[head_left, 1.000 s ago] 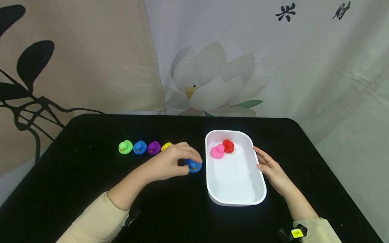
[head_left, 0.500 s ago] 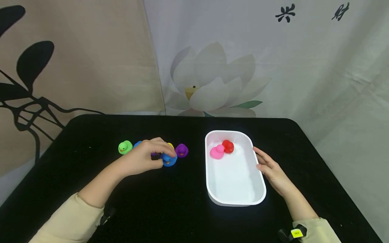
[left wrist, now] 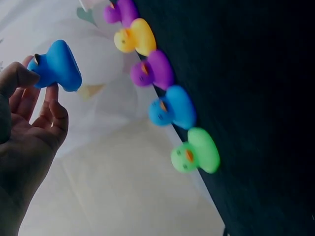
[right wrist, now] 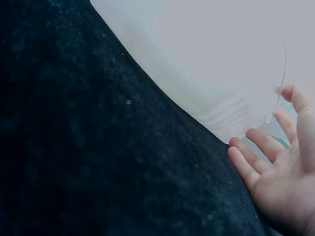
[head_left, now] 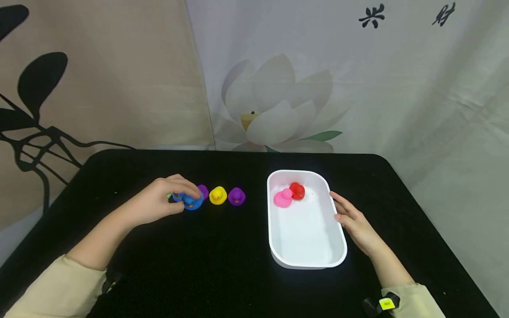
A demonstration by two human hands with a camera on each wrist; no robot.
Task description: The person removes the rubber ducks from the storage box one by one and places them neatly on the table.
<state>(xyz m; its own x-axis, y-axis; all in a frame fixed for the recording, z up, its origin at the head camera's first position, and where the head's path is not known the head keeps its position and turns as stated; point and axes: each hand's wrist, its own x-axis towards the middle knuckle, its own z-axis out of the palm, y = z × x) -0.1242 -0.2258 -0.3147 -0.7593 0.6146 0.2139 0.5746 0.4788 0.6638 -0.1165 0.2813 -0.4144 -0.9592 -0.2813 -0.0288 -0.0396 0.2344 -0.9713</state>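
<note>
A blue rubber duck (left wrist: 61, 66) is pinched between the thumb and fingers of my left hand (head_left: 157, 202). In the left wrist view it hangs clear of the row of ducks on the table. That row runs from a green duck (left wrist: 204, 151) through another blue duck (left wrist: 179, 107), a purple duck (left wrist: 160, 70) and a yellow duck (head_left: 218, 195) to a second purple duck (head_left: 236, 197). From the head, my left hand mostly hides the row's green and blue ducks. My right hand (head_left: 355, 227) touches the right side of a white tub (head_left: 272, 234), fingers extended, thumb at the rim.
Inside the tub, near its far end, a pink duck (head_left: 282, 198) and a red duck (head_left: 297, 191) sit side by side. The black table (head_left: 222, 269) has its far edge close to a printed curtain (head_left: 159, 79).
My left hand has carried the blue duck leftward along the row, from beside the tub. The yellow duck and the right-end purple duck are uncovered. The right hand and tub stay put.
</note>
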